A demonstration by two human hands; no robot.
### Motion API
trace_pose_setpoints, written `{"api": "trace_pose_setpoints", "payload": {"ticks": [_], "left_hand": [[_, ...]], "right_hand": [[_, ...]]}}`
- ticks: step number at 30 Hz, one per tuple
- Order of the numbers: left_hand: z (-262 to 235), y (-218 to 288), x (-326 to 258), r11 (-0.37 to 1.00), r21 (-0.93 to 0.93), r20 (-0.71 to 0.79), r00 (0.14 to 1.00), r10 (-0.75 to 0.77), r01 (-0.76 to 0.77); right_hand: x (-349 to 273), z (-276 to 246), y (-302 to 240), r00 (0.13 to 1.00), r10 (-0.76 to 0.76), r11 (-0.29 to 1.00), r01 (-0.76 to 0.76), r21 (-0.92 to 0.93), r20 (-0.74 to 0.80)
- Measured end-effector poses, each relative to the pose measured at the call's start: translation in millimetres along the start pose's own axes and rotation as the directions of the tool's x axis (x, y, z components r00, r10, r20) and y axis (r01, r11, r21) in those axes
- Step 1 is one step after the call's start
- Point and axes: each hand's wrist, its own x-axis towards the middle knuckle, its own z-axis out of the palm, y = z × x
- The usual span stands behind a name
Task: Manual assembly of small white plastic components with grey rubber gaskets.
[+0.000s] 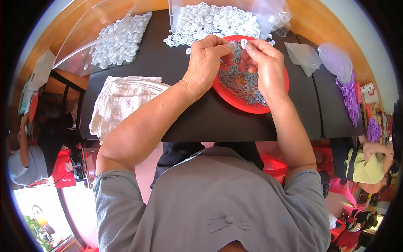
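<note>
- The surface was black, with a wooden brown edge
- The bowl was bright red, filled with small silver-grey metal pieces
- The rings heaped behind it were white, in clear plastic bags
- The cloth was off-white
- The shirt was plain grey
- The loose pieces at the far right were purple

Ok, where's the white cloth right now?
In the head view the white cloth lies crumpled on the black table, on the person's left, beside the left forearm and below a clear bag of white rings.
</note>
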Motion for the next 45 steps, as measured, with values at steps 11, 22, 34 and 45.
{"api": "trace_pose_setpoints", "payload": {"ticks": [11,22,34,45], "left_hand": [[1.4,-3.9,-2.2,0.999,0.024,0.005,0.999,0.044,-0.044],[7.3,-3.7,-5.5,0.999,-0.012,-0.053,0.998,0.045,-0.046],[7.6,2.0,-5.0,0.993,-0.056,0.062,0.992,0.106,-0.103],[2.1,8.2,-2.9,0.966,0.051,0.253,0.939,0.232,-0.253]], "right_hand": [[-0.5,-1.9,-0.9,1.000,-0.001,1.000,0.001,-0.013,0.023],[-4.3,4.5,-0.8,0.999,-0.046,0.999,0.046,-0.004,-0.012],[4.9,-14.0,-1.3,0.987,-0.055,0.998,0.049,0.041,0.151],[8.2,-34.1,-13.2,0.915,0.017,0.995,-0.053,0.079,0.402]]}}
